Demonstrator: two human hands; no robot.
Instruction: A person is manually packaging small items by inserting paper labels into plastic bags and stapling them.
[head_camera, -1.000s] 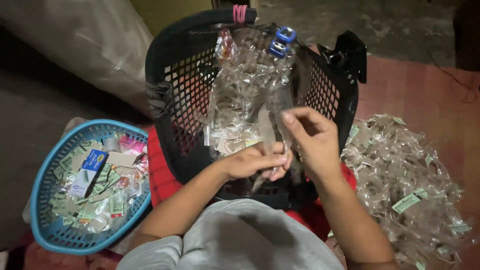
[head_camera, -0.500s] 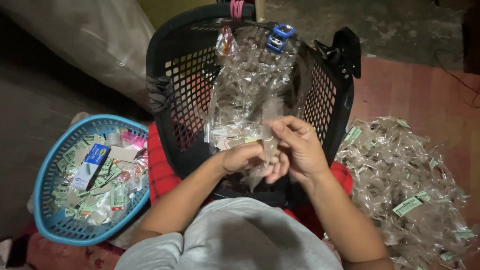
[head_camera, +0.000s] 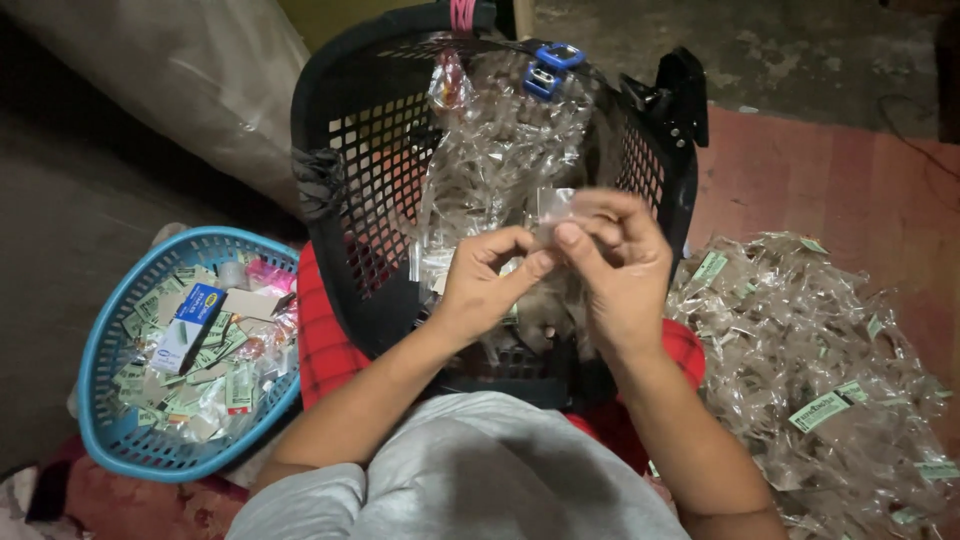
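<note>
both hands (head_camera: 560, 265) pinching clear wrapper (head_camera: 553, 203), over black basket (head_camera: 340, 150)

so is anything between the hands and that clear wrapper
No. The left hand and right hand both pinch the clear wrapper directly, above the black basket. Nothing visible sits between fingers and wrapper.

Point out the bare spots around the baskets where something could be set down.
Bare reddish floor lies right of the black basket, above the wrapper pile. Dark floor lies left, between the big sack and the blue basket. Both baskets are full. The left hand and right hand pinch a clear wrapper.
</note>
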